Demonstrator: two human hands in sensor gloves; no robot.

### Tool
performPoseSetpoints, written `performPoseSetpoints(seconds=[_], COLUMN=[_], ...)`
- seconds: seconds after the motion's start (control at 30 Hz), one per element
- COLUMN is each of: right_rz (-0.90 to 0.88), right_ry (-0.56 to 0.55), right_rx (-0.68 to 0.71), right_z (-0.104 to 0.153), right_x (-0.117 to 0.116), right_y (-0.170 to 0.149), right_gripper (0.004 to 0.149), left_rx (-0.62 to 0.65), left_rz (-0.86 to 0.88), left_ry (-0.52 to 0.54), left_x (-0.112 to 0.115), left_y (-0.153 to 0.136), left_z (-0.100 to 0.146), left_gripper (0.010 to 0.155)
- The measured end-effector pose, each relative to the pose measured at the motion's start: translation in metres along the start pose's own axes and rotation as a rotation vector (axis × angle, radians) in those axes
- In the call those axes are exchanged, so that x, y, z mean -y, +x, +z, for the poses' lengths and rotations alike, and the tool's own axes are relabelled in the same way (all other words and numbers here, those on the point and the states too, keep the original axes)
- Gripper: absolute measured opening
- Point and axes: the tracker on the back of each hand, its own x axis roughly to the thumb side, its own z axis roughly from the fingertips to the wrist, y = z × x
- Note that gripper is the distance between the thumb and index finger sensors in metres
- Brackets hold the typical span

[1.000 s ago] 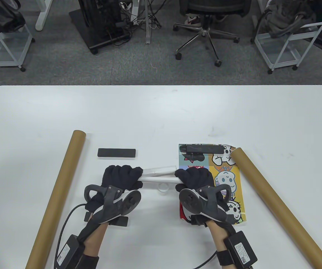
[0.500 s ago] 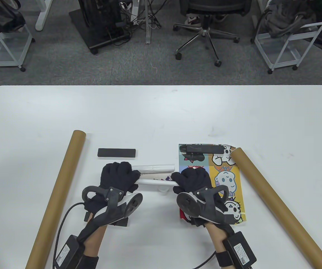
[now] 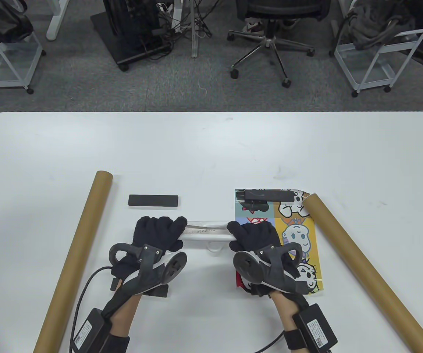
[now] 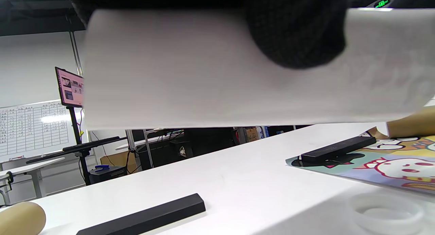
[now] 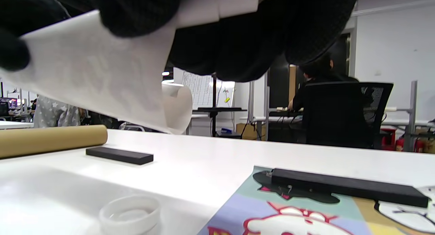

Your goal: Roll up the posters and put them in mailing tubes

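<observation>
I have my left hand (image 3: 156, 232) and right hand (image 3: 254, 235) each gripping an end of the rolled white poster (image 3: 205, 233), held above the table (image 3: 211, 147). A white cap (image 5: 130, 213) sits right beneath it. A flat cartoon poster (image 3: 299, 235) under a black bar (image 3: 265, 195) lies beneath my right hand, with a mailing tube (image 3: 73, 257) to either side

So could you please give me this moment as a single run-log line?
step: rolling poster | left hand: grips roll | right hand: grips roll | tubes: on table, unfilled | flat poster: under bar
</observation>
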Motion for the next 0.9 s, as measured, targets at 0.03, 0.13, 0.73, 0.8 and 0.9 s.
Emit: performPoseSetpoints(seconds=[0.03,0.13,0.73,0.8,0.9], right_rz=[-0.025,-0.091,-0.014,-0.011,-0.006], right_ry=[0.039,0.060,0.017,0.023,0.026], right_rx=[0.003,0.013,-0.004,0.002,0.003], right_z=[-0.0005,-0.0008,-0.0002,-0.0001,0.0000], right_x=[-0.0012,-0.0015,-0.0033,-0.0029,-0.0029], right_y=[0.0002,-0.0009,0.0014,0.0023,0.0027], right_gripper=[0.055,0.054,0.056,0.058,0.074], left_rx=[0.002,0.001,0.001,0.012,0.008], left_rz=[0.004,-0.052,-0.035,-0.029,-0.017], left_ry=[-0.012,-0.009,0.000,-0.017,-0.030], left_x=[0.0006,0.0019,0.0001,0.0002,0.0017], left_y=[0.0013,0.0026,0.0037,0.0029,0.0010], left_z=[-0.0003,-0.0002,0.0004,0.0002,0.0000], left_gripper=[0.052,0.051,0.046,0.048,0.051])
